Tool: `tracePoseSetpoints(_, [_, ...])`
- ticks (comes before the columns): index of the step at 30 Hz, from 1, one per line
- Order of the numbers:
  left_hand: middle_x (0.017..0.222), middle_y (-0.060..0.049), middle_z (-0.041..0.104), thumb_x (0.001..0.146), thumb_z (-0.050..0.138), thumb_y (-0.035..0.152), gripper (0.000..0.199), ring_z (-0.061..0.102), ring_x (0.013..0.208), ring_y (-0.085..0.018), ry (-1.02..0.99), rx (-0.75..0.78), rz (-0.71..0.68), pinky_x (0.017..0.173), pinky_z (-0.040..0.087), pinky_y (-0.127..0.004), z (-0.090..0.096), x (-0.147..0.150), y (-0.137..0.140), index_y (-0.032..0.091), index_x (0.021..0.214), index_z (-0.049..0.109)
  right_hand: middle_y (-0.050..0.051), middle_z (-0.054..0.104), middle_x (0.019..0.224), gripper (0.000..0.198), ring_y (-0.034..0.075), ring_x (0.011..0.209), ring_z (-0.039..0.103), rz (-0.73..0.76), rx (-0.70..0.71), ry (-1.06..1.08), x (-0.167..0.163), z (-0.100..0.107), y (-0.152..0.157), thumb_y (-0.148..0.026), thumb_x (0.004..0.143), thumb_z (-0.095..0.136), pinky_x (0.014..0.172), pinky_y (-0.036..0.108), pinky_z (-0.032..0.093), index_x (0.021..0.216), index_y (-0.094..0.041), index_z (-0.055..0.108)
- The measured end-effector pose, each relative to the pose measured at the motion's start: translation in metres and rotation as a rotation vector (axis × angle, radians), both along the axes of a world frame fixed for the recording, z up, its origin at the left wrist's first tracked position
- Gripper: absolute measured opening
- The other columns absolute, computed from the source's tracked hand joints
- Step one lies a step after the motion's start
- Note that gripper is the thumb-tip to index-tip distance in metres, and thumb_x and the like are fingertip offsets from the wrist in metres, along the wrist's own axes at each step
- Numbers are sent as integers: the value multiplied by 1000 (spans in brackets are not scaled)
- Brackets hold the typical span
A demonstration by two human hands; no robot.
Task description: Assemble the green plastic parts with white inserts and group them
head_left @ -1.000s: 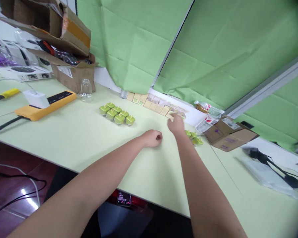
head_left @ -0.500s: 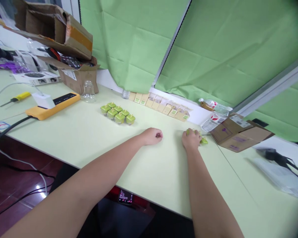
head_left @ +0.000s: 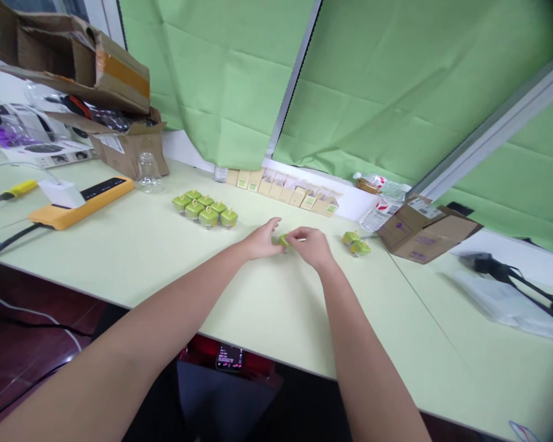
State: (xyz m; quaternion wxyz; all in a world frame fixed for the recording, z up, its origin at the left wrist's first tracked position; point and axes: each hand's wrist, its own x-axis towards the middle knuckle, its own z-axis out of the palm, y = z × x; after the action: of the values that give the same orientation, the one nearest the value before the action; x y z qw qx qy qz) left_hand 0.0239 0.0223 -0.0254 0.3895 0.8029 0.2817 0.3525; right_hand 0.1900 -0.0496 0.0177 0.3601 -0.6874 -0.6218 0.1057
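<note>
Between my hands, just over the table, is a small green-lidded clear container (head_left: 284,241). My right hand (head_left: 311,244) pinches it by the top, its fingers closed. My left hand (head_left: 262,239) is open beside it, thumb and fingers apart, the fingertips close to the container; whether they touch it I cannot tell. Several matching green-lidded containers (head_left: 208,215) stand in close rows to the left. A smaller group of these containers (head_left: 356,244) stands to the right of my right hand.
A row of small brown cartons (head_left: 281,188) lines the back edge. An orange power strip (head_left: 80,205), a screwdriver (head_left: 19,189) and a clear jar (head_left: 148,174) are at left, near cardboard boxes (head_left: 124,148). Another cardboard box (head_left: 424,236) stands at right.
My right hand has moved left from the right-hand group, bringing a green-lidded container to my left hand. My left hand has opened from a loose fist. The view has shifted slightly right.
</note>
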Motion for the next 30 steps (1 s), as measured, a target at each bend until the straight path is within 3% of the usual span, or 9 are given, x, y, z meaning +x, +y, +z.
tracePoseSetpoints(4, [115,-10,67,72,73,37,66,65,100,-25,37,40,-121,86,51,-36,5,-5,-7,21,132,50,1,70,83,18,19,83,66,28,136,164,-27,-8,-2,-36,72,68,75,31,52,83,-23,63])
tracePoseSetpoints(11, [109,-6,68,69,76,42,59,65,95,-22,5,15,-82,80,51,-31,8,-5,-8,20,120,57,3,70,81,29,18,78,64,89,61,416,-23,-17,2,-49,73,70,74,32,53,78,-21,64])
tracePoseSetpoints(16, [114,-8,69,68,79,40,72,66,91,-19,65,-66,-69,81,52,-30,8,-6,-5,20,130,50,0,69,94,32,16,82,66,1,244,931,-17,-5,4,-48,76,70,72,32,57,80,-24,49])
tracePoseSetpoints(19, [119,-8,67,72,75,43,66,66,92,-20,139,-17,33,85,52,-33,5,-5,-2,21,130,51,1,68,92,23,18,83,69,-50,189,1238,-6,1,4,-44,85,60,68,34,60,87,-25,47])
tracePoseSetpoints(21, [120,-9,66,76,71,41,57,64,103,-23,163,57,124,93,50,-36,1,-4,3,19,126,54,1,64,81,17,16,77,68,-184,141,1359,0,2,5,-39,91,52,66,32,61,86,-24,46])
tracePoseSetpoints(23, [124,-13,63,78,68,36,52,58,116,-28,189,138,229,101,46,-41,-2,-5,7,16,125,55,-1,60,74,14,14,70,65,-302,131,1418,2,-1,6,-36,92,50,66,30,62,85,-25,47])
tracePoseSetpoints(25, [131,-17,57,79,65,30,54,50,124,-33,203,215,333,107,41,-46,-1,-7,10,12,129,52,-2,58,72,9,13,67,62,-310,147,1413,1,-4,8,-29,88,57,68,29,63,85,-25,49])
tracePoseSetpoints(28, [136,-19,50,77,62,22,63,40,132,-35,141,370,405,114,34,-50,7,-9,6,8,136,45,-1,61,75,17,13,69,62,-176,95,1300,-8,-7,8,-18,76,69,67,27,61,84,-22,54])
tracePoseSetpoints(30, [139,-17,47,76,59,16,65,37,136,-32,66,483,331,118,29,-49,14,-8,-2,10,138,43,1,63,75,18,14,67,61,-81,-4,1195,-17,-8,7,-23,74,73,59,26,57,83,-21,57])
